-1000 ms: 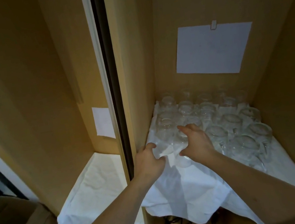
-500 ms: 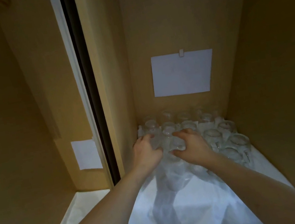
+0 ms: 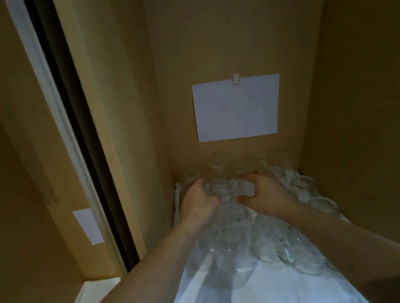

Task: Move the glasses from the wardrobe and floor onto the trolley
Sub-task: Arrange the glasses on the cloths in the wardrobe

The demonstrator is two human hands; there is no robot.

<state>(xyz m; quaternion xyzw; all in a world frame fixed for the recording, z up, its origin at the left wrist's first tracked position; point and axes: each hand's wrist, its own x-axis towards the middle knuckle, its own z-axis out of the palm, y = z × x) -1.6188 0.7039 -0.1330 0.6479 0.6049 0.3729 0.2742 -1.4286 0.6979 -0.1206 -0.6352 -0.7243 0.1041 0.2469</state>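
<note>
Both hands reach deep toward the wardrobe shelf's back edge, left hand [image 3: 197, 202] and right hand [image 3: 264, 190] each curled around upright glasses [image 3: 227, 192] between them

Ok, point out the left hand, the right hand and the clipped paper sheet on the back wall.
left hand [image 3: 198, 201]: head view, back of the hand.
right hand [image 3: 264, 190]: head view, back of the hand.
paper sheet [image 3: 238, 108]: head view, middle of the sheet.

Clear glasses [image 3: 240, 248], white cloth [image 3: 268, 302], tan wardrobe [image 3: 199, 31], white paper [image 3: 237, 110]
</note>
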